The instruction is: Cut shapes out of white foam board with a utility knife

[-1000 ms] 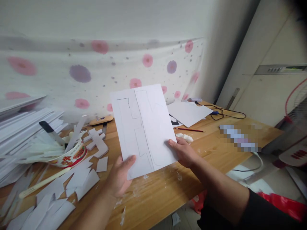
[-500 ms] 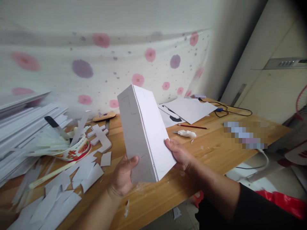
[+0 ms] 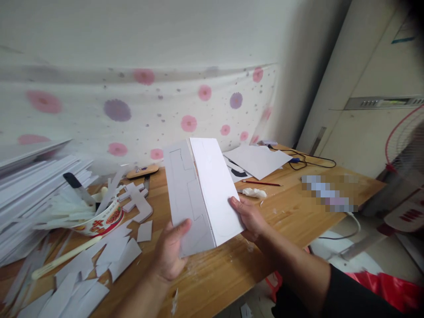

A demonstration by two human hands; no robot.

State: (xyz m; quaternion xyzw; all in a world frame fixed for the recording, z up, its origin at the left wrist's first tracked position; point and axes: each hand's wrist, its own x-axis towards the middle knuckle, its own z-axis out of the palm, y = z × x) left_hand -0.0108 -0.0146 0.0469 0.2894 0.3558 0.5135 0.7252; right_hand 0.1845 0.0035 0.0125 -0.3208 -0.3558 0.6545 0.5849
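Note:
I hold a white foam board (image 3: 202, 194) with pencil outlines above the wooden table (image 3: 291, 212). It is bent along a lengthwise score, so its two halves form a ridge pointing toward me. My left hand (image 3: 172, 254) grips the lower left corner, thumb on the shaded left half. My right hand (image 3: 248, 216) pinches the right edge of the brighter right half, thumb on top.
White offcuts (image 3: 99, 260) and a printed bowl (image 3: 99, 221) full of strips lie at the left, beside stacked white boards (image 3: 29, 185). Loose sheets (image 3: 258, 159), a red pencil (image 3: 260, 182), a crumpled tissue (image 3: 253, 192) and a black cable (image 3: 311, 159) lie at the back right. A fan (image 3: 407, 145) stands at right.
The board was flat a second ago, then folded sharply along its score. It has now dropped lower and tilted away, still bent, with both hands keeping their grip.

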